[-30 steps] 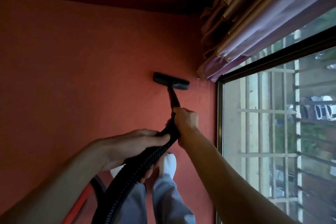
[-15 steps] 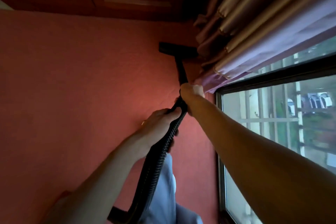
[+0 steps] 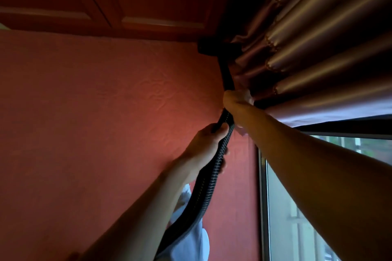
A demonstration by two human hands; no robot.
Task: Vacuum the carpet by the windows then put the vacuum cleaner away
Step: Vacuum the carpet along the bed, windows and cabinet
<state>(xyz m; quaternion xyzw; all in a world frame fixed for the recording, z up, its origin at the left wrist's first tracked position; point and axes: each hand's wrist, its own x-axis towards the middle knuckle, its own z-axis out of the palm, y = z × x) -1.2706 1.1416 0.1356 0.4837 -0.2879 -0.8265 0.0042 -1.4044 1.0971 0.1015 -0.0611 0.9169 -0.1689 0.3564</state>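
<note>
The red carpet [image 3: 95, 116] fills the left and middle of the head view. The black floor nozzle [image 3: 212, 47] of the vacuum lies on it at the far edge, against the wooden cabinet base, its right end hidden under the curtain hem. A black wand [image 3: 227, 76] runs back from the nozzle to my right hand [image 3: 235, 101], which is shut on it. Behind that, my left hand [image 3: 209, 144] grips the ribbed black hose [image 3: 206, 184], which trails down past my leg.
Purple-beige pleated curtains [image 3: 318, 48] hang over the carpet's right edge, touching my right hand. A dark-framed window [image 3: 282, 207] runs along the right. Wooden cabinet doors [image 3: 148, 2] close off the far side. My blue trouser leg [image 3: 191, 237] is below the hose.
Both arms have stretched forward, pushing the nozzle away from me across the carpet to the cabinet base and partly under the curtain. Both grips are unchanged.
</note>
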